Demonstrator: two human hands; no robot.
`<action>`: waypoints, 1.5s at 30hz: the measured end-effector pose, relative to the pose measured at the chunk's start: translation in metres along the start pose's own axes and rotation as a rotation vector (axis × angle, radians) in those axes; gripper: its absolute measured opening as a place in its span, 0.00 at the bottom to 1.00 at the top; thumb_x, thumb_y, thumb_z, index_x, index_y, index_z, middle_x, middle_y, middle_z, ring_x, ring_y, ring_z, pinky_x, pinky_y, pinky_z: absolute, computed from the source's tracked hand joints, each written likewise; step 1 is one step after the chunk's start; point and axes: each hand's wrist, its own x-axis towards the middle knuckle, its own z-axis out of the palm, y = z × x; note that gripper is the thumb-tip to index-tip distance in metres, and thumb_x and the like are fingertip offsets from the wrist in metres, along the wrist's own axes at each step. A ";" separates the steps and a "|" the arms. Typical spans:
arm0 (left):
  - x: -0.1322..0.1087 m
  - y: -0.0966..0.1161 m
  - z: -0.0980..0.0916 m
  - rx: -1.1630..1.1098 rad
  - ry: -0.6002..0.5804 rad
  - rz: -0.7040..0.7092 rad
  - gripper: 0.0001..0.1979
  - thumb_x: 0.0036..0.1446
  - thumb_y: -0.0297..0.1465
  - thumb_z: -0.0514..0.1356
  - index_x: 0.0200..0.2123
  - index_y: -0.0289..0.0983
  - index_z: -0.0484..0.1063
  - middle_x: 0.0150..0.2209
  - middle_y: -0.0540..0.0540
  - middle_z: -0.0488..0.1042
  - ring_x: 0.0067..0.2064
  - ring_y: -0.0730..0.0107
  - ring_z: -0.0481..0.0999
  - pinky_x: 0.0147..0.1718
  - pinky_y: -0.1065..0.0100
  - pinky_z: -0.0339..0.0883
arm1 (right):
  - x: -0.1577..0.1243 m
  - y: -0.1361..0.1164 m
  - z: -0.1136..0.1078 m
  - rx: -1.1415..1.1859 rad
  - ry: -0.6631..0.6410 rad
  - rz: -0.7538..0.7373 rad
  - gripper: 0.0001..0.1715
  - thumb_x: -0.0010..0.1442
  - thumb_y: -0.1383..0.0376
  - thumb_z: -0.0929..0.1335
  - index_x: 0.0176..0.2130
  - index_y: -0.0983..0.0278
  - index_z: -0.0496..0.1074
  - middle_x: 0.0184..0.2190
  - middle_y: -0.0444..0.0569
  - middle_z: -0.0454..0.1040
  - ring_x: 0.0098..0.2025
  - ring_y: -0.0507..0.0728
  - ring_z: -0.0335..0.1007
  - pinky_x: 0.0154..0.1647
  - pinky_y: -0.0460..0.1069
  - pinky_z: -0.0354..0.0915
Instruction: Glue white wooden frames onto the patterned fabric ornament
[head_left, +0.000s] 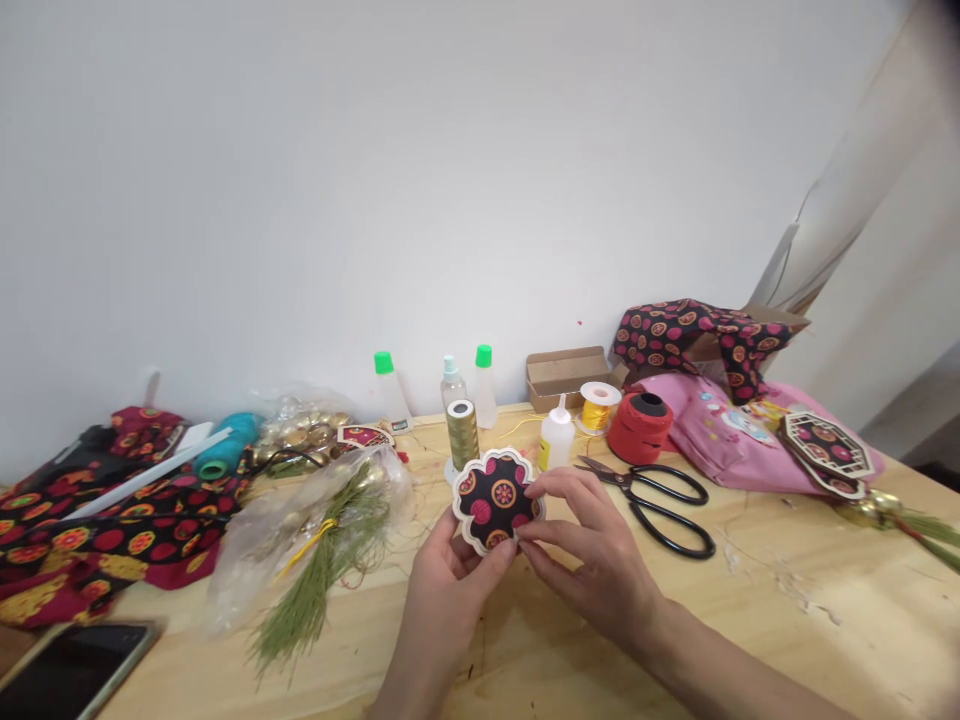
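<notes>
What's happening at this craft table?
A person holds a scalloped fabric-covered piece just above the wooden table. The left hand is at its lower edge and the right hand pinches its right side. Black scissors lie to the right. A glue bottle and an olive thread spool stand behind.

A scalloped disc [496,497], rimmed in pale wood, is covered with black fabric printed with pink and orange circles. It is held nearly upright, face toward the camera, and pinched at its 3 and 6 o'clock edges.
</notes>
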 end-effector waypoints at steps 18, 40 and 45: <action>0.000 0.001 0.000 -0.008 0.006 -0.032 0.20 0.38 0.27 0.68 0.39 0.36 0.71 0.34 0.46 0.79 0.34 0.68 0.77 0.36 0.71 0.68 | 0.000 0.001 0.000 0.010 -0.039 0.004 0.10 0.50 0.74 0.67 0.28 0.59 0.74 0.34 0.48 0.68 0.40 0.57 0.64 0.38 0.53 0.65; -0.007 0.003 0.002 -0.270 -0.038 -0.098 0.16 0.47 0.34 0.64 0.41 0.36 0.74 0.41 0.42 0.77 0.43 0.58 0.75 0.43 0.60 0.69 | -0.003 0.008 -0.008 -0.002 -0.014 0.032 0.13 0.52 0.73 0.67 0.37 0.59 0.72 0.42 0.51 0.67 0.46 0.59 0.63 0.45 0.56 0.63; -0.008 0.001 0.000 -0.295 -0.162 -0.120 0.14 0.51 0.33 0.62 0.43 0.39 0.74 0.43 0.43 0.76 0.45 0.60 0.74 0.46 0.61 0.67 | -0.006 0.006 -0.004 0.311 0.049 0.453 0.27 0.53 0.66 0.68 0.53 0.59 0.61 0.47 0.54 0.66 0.42 0.58 0.67 0.42 0.54 0.66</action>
